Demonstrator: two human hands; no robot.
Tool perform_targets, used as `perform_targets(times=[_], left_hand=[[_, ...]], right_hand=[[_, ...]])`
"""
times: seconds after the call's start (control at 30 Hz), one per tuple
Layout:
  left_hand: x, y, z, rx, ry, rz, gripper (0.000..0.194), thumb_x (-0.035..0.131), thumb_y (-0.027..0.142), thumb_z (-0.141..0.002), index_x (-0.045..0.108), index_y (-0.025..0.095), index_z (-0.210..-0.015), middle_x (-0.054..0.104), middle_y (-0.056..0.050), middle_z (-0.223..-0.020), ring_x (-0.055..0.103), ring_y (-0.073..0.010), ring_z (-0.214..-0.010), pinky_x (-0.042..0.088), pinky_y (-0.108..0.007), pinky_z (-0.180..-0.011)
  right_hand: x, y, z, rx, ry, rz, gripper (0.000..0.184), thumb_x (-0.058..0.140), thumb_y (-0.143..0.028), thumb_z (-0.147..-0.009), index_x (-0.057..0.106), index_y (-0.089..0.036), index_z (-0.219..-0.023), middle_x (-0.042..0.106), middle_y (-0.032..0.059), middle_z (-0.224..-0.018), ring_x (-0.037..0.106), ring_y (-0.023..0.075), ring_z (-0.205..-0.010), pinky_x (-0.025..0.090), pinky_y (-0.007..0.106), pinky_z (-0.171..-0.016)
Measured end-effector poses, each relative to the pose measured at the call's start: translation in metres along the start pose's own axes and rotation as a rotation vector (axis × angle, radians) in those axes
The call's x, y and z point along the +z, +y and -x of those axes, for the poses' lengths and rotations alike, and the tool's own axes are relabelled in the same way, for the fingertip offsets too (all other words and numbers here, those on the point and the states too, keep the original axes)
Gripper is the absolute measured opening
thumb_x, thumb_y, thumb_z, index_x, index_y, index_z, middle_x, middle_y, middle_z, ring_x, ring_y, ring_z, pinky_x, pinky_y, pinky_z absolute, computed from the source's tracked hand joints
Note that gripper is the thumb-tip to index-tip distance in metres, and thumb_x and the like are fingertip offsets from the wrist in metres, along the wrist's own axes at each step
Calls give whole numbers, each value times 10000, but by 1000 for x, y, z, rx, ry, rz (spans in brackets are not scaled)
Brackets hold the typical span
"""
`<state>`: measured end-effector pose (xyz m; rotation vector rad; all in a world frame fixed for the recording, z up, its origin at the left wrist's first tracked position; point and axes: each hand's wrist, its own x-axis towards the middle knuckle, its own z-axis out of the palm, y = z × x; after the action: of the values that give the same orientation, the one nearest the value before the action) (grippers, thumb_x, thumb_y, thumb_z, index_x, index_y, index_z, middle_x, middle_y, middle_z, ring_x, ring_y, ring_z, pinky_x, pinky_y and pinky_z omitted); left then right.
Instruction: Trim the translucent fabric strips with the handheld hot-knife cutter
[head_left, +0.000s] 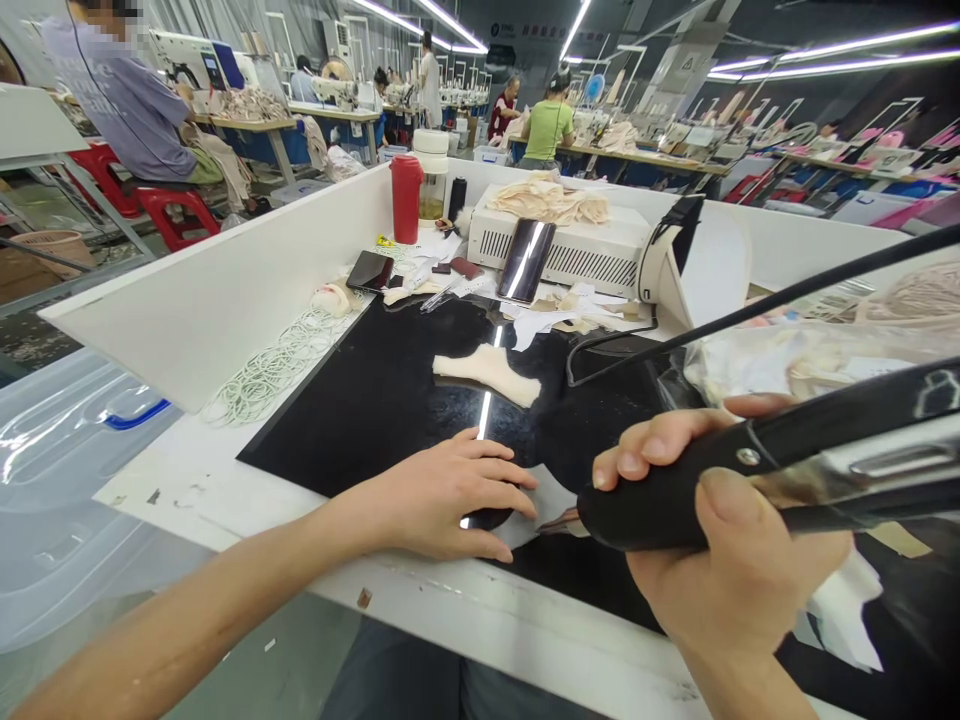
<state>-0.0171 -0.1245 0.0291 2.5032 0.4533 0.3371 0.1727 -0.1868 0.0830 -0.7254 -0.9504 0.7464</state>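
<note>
My left hand [442, 492] lies flat with its fingers spread, the fingertips on a thin pale grey sheet [550, 492] at the near edge of a black mat [330, 400]. In my right hand [739, 540] is a thick black handheld tool [645, 507] with a silver metal strip along its side. Its narrow metal tip [561, 524] points left and meets the edge of the pale sheet close to my left fingers. I cannot tell what exact kind of tool it is. Beyond my hands, a cream padded piece [487, 373] rests on the mat.
A black cable [780, 292] crosses the right side. Behind the mat stand a phone [527, 260], a white vented box [577, 250], a red cup [406, 200] and a lamp [664, 250]. Green cord [274, 365] lies along the left wall. Other people work at sewing machines farther off.
</note>
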Motion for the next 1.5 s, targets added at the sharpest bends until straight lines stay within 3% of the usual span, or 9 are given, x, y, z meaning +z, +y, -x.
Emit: perform_targets(times=[0.27,0.57,0.9,1.33,1.5], left_hand=[[-1,2,-2,16,16,-4,373,792,351,-905,701,288,-1262,650,-41,-1443,495,-307,-1418,251,-555,-1251],[-1,1,-2,36,5,-17,374,780,367,-915,697,263,-1265,649,-50,-1443,485,-313,-1425,257,-559,-1242],[-1,-1,-2,44,5,-3,388,785,385,-910,700,276,-1273,642,-43,-1454,476,-326,-1429,245,-577,-1246],[-2,-1,-1,29,-11,16,393,799,381,-898,706,305,-1272,657,-41,-1433,468,-332,-1445,227,-582,-1250],[-4,1,1,29,19,60,299,780,424,-914,744,296,-1182,675,-46,-1402,505,-304,-1408,210,-534,-1260]], right_hand=[[9,4,7,6,-59,-59,438,905,-316,-748,624,-280,-1081,660,-59,-751,591,151,-624,520,290,-513],[4,3,12,3,-100,-25,372,843,-294,-827,618,-290,-1124,656,-51,-783,555,152,-658,528,300,-522],[9,1,11,-5,-58,-78,404,871,-316,-772,621,-276,-1087,655,-55,-754,575,148,-617,527,282,-509],[9,3,18,51,-118,-40,367,839,-313,-832,621,-299,-1127,624,-29,-778,528,158,-648,539,296,-534],[-2,-6,2,-11,11,-20,403,905,-325,-733,666,-295,-1057,623,-32,-731,552,171,-628,527,292,-502]])
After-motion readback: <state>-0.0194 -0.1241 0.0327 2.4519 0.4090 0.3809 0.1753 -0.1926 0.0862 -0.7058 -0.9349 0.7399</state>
